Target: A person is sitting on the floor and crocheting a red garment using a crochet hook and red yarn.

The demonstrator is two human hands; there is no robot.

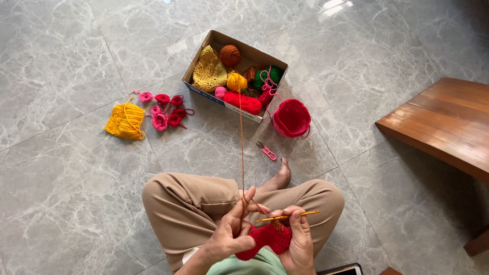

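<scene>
I sit cross-legged on a grey marble floor. My left hand [232, 229] pinches a red crocheted piece [267, 238] and guides a thin orange-brown strand of yarn [241, 147] over its fingers. My right hand [298, 239] grips a yellow crochet hook [298, 214] with its tip at the top edge of the red piece. The strand runs up to a cardboard box [201, 69] that holds several balls of yarn, among them a brown ball [229, 55].
A red crocheted cup [291, 118] sits beside the box. Pink snips [266, 150] lie near my foot. A yellow knitted piece [125, 121] and several small pink and red flowers [165, 108] lie to the left. A wooden bench [448, 125] stands on the right.
</scene>
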